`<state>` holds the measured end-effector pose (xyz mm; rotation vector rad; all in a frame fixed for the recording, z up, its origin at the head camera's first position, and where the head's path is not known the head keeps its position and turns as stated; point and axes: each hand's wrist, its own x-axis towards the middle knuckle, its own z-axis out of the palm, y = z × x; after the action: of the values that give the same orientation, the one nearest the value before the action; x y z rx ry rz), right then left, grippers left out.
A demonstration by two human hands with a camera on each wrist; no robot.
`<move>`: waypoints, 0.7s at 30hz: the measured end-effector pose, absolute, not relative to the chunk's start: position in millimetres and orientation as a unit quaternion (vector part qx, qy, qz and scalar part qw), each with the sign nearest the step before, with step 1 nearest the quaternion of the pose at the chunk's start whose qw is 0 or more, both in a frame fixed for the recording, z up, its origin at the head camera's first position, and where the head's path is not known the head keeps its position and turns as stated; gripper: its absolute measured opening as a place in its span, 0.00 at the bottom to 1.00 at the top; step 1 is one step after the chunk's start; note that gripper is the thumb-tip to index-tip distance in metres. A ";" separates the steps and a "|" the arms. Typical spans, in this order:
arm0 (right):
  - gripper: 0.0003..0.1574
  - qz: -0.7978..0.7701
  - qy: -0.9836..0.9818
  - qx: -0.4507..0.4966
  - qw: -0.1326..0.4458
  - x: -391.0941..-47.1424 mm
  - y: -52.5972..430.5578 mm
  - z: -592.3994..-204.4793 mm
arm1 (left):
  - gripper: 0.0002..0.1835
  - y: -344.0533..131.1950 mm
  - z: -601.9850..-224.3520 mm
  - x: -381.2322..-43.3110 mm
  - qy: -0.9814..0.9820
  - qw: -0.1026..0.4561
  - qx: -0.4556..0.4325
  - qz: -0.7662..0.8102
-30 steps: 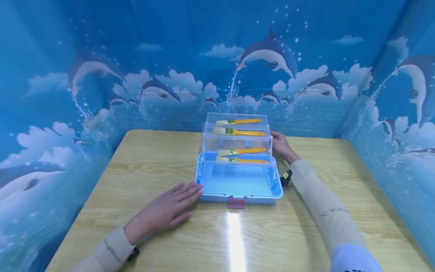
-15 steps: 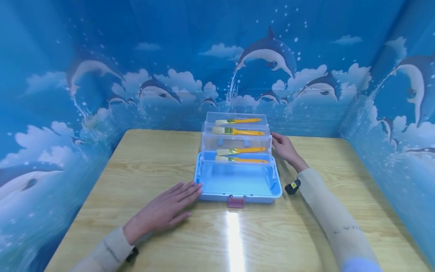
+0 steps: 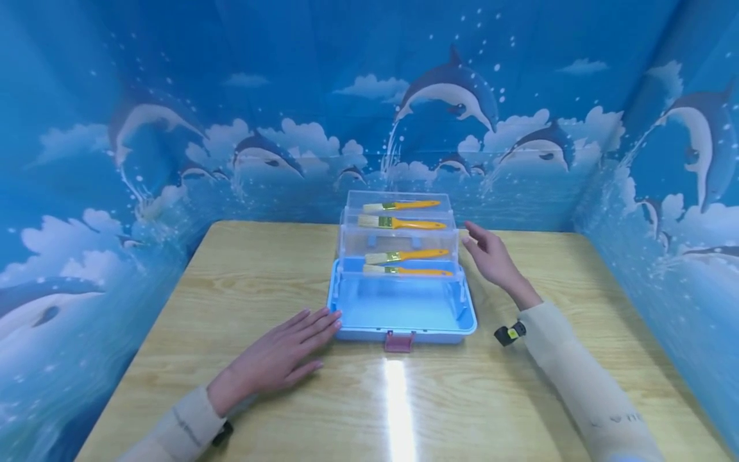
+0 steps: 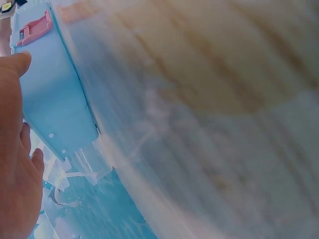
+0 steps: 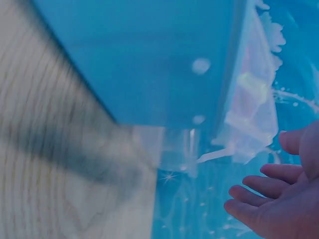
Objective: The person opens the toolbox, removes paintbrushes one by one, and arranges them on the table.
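Observation:
A blue plastic storage box (image 3: 398, 308) stands with its clear tiered trays (image 3: 381, 242) raised at the back. Several paintbrushes with yellow handles, such as the one at the top (image 3: 418, 205), lie in the trays. My left hand (image 3: 283, 353) lies flat, its straight fingertips at the box's front left corner. To the right of the trays, my right hand (image 3: 493, 260) is held with loosely extended fingers and nothing in them. The right wrist view shows that hand (image 5: 279, 194) apart from the box's side (image 5: 144, 64). A pink latch (image 3: 399, 342) hangs at the box's front.
The box stands on a wooden table (image 3: 260, 269). Behind and on both sides hangs a blue curtain with dolphins (image 3: 323, 96). Black wrist cameras, one of them at the right wrist (image 3: 509, 333), are strapped under the forearms.
My right hand has moved away from the right side of the trays, outward and slightly toward me, and its fingers have come off the box. My left hand stays in place.

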<state>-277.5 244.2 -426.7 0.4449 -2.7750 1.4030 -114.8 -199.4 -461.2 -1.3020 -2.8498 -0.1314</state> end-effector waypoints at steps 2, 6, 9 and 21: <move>0.36 0.444 -0.883 0.149 0.014 -271.6 242.5 -422.2 | 0.39 -199.3 -461.4 -115.1 -0.909 -0.002 -0.414 -0.043; 0.35 0.451 -0.876 0.167 0.046 -258.8 234.6 -414.9 | 0.39 -200.4 -462.5 -113.3 -0.910 -0.004 -0.413 -0.046; 0.34 0.460 -0.865 0.184 0.076 -251.4 228.7 -409.0 | 0.39 -199.6 -463.2 -114.1 -0.909 -0.003 -0.413 -0.049; 0.33 0.374 -0.860 0.312 0.152 -246.8 206.9 -392.2 | 0.39 -199.8 -464.5 -114.5 -0.912 -0.014 -0.406 -0.047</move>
<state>-246.8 206.9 -392.2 0.8946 -2.4674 1.0730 -114.5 -199.8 -464.5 -1.2880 -2.8918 -0.1505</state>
